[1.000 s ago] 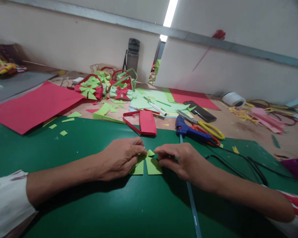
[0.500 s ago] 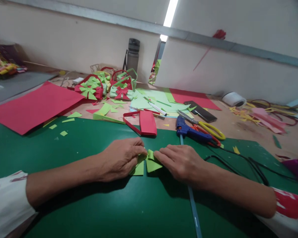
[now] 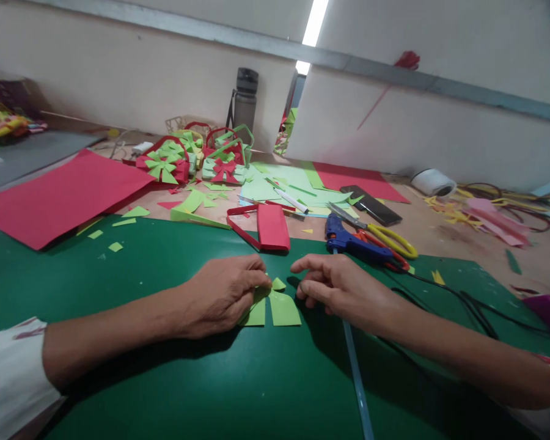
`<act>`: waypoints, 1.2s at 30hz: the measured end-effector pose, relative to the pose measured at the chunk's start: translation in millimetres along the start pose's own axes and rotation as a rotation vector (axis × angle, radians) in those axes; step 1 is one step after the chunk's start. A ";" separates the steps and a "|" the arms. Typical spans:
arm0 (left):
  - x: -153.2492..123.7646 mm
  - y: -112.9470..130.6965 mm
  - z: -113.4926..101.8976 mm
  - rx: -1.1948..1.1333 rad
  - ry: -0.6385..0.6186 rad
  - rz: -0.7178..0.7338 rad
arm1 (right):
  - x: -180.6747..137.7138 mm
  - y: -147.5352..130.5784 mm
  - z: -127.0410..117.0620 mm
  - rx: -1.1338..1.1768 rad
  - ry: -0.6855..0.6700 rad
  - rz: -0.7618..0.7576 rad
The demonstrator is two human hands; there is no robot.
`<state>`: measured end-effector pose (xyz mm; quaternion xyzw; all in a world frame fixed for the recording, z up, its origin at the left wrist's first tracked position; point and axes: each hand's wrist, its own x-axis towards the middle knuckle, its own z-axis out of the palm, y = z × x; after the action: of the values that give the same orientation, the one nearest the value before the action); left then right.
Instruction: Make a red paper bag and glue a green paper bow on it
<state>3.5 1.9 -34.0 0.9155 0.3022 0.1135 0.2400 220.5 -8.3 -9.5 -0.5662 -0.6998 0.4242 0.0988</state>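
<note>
A light-green paper bow (image 3: 285,309) lies on the green mat, its two tails toward me. My left hand (image 3: 224,293) is closed on the bow's left side, thumb and fingertips pinching it and covering that part. Just right of the bow, my right hand (image 3: 332,284) hovers with the index finger stretched out and the other fingers loosely curled; nothing is in it. Beyond the hands sits a small red paper bag (image 3: 274,227) with a strip handle folded to its left. A blue glue gun (image 3: 355,240) rests past my right hand, its long glue stick (image 3: 358,385) running toward me.
Yellow-handled scissors (image 3: 389,239) lie behind the glue gun, near a black phone (image 3: 371,205). Finished paper bags with bows (image 3: 165,165) stand at the back by a grey bottle (image 3: 245,107). A large red sheet (image 3: 68,195) lies left. A black cord (image 3: 462,299) crosses the mat at right.
My right hand has let go of the bow and drawn back slightly right, its index finger now extended. The bow's right tail lies flatter and more exposed. My left hand has stayed in place.
</note>
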 end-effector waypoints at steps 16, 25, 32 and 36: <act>-0.7 -1.2 1.3 -0.005 0.019 0.009 | -9.2 -8.4 8.1 0.298 -0.061 0.186; -0.1 -1.4 1.3 0.003 0.005 0.001 | -9.7 -15.4 15.7 -0.657 0.027 -0.078; -0.1 -2.3 1.9 0.006 0.019 0.018 | -7.0 -17.0 16.7 -0.512 0.005 -0.093; 0.3 -2.6 1.9 0.001 0.023 0.015 | -6.9 -13.9 15.6 -0.404 0.048 -0.127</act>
<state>3.1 3.2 -36.8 0.9164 0.2984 0.1259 0.2353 203.4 -21.9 -7.0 -0.5392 -0.8024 0.2546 0.0264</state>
